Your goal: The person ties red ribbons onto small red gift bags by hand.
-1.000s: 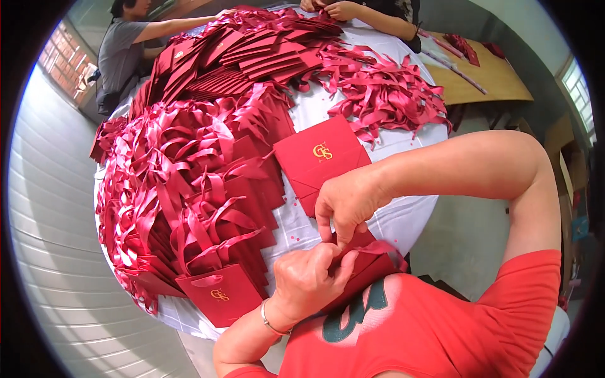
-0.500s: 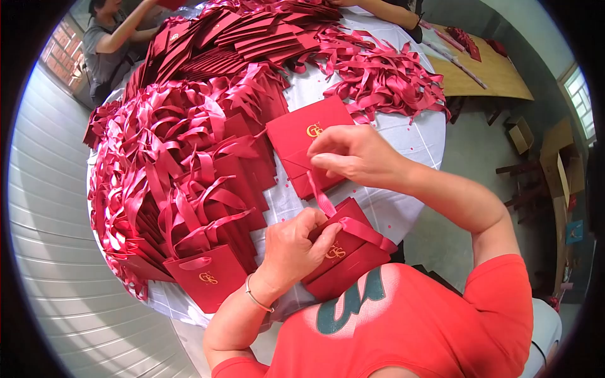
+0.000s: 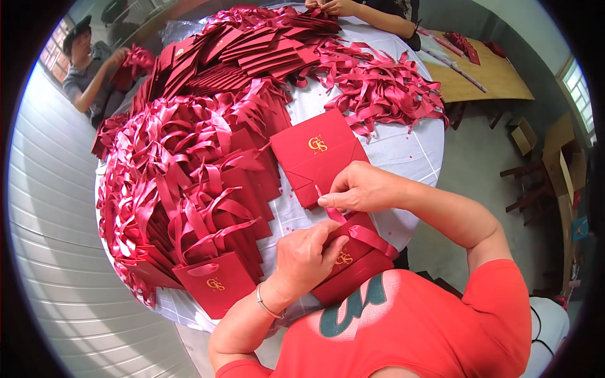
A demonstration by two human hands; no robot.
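Close to my body lies a red paper gift bag (image 3: pixel 348 259) with gold lettering and a satin ribbon handle (image 3: pixel 373 238). My left hand (image 3: pixel 305 255) is closed at its upper edge, thumb and fingers pinching the bag; the exact grip is partly hidden. Just above, my right hand (image 3: pixel 362 188) pinches the loose end of a red ribbon (image 3: pixel 335 215) that runs up from the bag, its pale tip sticking out past the fingers. Beyond my hands a stack of flat red bags (image 3: pixel 324 148) rests on the white tablecloth.
Rows of bags with ribbon handles (image 3: pixel 189 164) crowd the left of the round table. Flat bags (image 3: pixel 265 50) are heaped at the far side, beside a pile of loose ribbons (image 3: pixel 384 88). Two other people work across the table. A wooden table (image 3: pixel 485 79) stands at far right.
My right hand has come down and now pinches the ribbon's end, which stood free below it before. The left hand stays at the bag. A person at far left has brought red ribbons into view.
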